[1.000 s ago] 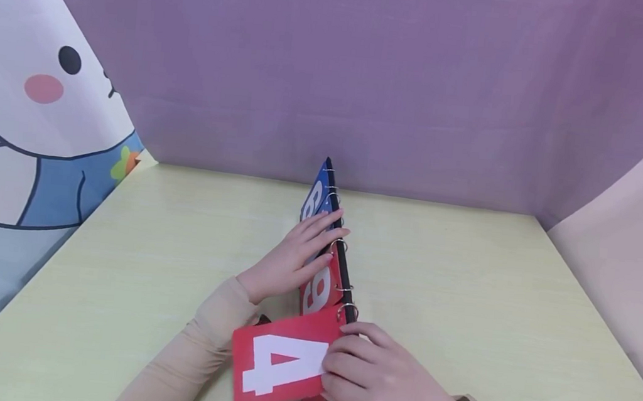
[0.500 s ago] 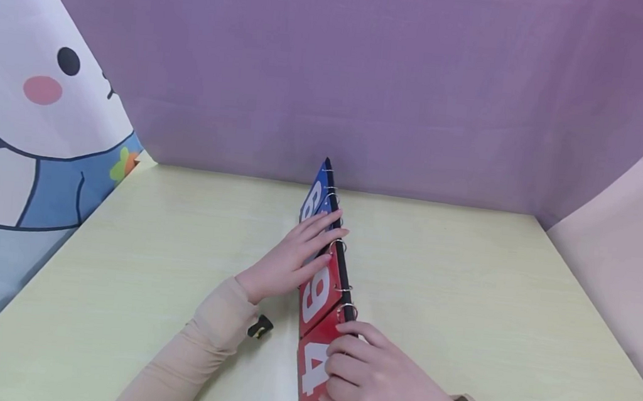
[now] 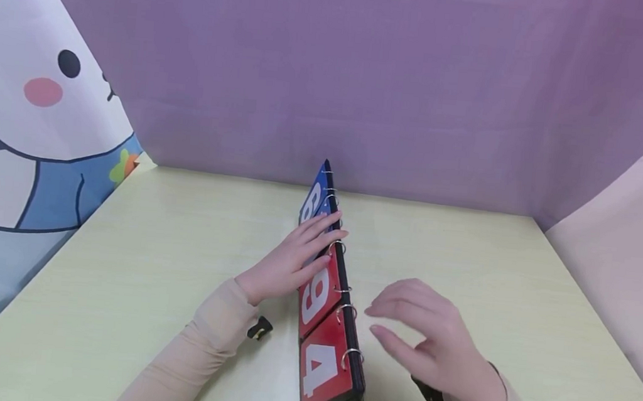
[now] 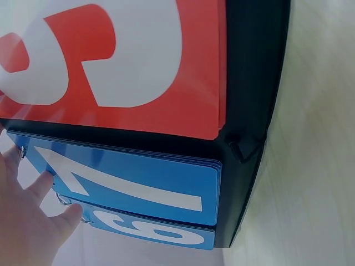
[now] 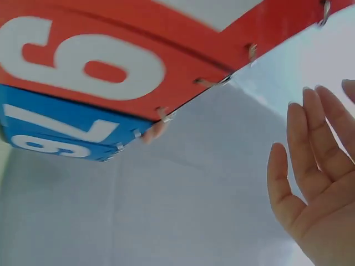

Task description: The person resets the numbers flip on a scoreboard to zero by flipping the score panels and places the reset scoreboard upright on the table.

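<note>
A tabletop flip scoreboard (image 3: pixel 318 351) stands like a tent along the middle of the table. Red cards with a white 9 (image 3: pixel 316 294) and a white 4 (image 3: pixel 321 369) hang from its rings at the near end; blue number cards (image 4: pixel 127 177) hang at the far end. My left hand (image 3: pixel 288 261) lies with extended fingers across the board's middle, fingertips at the black top edge, partly covering the blue cards. To the right of the board, my right hand (image 3: pixel 435 341) is apart from it, fingers loosely bent and holding nothing. In the right wrist view, that hand (image 5: pixel 321 194) shows spread fingers.
The pale wood-patterned table (image 3: pixel 492 270) extends on both sides of the scoreboard. Behind it hangs a purple cloth (image 3: pixel 364 84), with a cartoon-printed cloth (image 3: pixel 15 126) at the left. A small black device (image 3: pixel 260 328) shows beside my left wrist.
The red 4 card, raised out to the left earlier, has dropped flat against the board. My right hand has let go and moved away to the right; the left hand has stayed put.
</note>
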### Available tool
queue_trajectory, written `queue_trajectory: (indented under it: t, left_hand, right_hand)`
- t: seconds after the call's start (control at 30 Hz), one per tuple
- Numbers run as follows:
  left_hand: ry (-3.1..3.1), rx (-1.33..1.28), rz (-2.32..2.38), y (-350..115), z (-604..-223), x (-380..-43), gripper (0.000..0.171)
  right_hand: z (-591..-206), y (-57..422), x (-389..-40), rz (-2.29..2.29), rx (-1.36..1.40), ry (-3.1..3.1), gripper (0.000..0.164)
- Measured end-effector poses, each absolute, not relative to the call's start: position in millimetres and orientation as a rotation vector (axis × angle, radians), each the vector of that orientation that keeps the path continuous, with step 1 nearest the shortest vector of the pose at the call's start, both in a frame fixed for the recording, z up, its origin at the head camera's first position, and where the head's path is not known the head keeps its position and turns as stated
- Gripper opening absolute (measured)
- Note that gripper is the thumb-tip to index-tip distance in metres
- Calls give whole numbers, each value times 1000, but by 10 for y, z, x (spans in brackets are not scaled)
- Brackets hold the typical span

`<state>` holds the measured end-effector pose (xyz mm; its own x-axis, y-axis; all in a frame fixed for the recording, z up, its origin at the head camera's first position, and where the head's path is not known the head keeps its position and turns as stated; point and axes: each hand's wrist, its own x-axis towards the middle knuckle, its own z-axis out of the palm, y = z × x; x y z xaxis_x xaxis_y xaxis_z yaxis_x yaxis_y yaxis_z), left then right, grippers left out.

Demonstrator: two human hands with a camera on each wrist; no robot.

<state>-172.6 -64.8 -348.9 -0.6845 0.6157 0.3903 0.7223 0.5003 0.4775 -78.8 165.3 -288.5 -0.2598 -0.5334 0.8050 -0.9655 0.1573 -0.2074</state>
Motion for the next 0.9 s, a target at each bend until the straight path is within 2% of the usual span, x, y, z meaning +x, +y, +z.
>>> queue_trajectory:
  t: [0.27, 0.47, 0.67, 0.9]
  left_hand:
    - [-2560, -1164, -947, -645, -3506, -1734, 47]
    - [-2559, -1166, -951, -639, -3510, -1739, 46]
    - [-2559, -1160, -957, -643, -3514, -1734, 46]
    - [-2560, -1159, -964, -641, -3510, -1737, 46]
  right_hand:
    - [-3062, 1844, -1077, 1348, 1628, -2315, 40]
    - [-3178, 1895, -1199, 1451, 1539, -2463, 45]
    - [-3270, 1899, -1284, 1512, 1658, -2493, 51]
    - [-3325, 1864, -1312, 1440, 1655, -2512, 46]
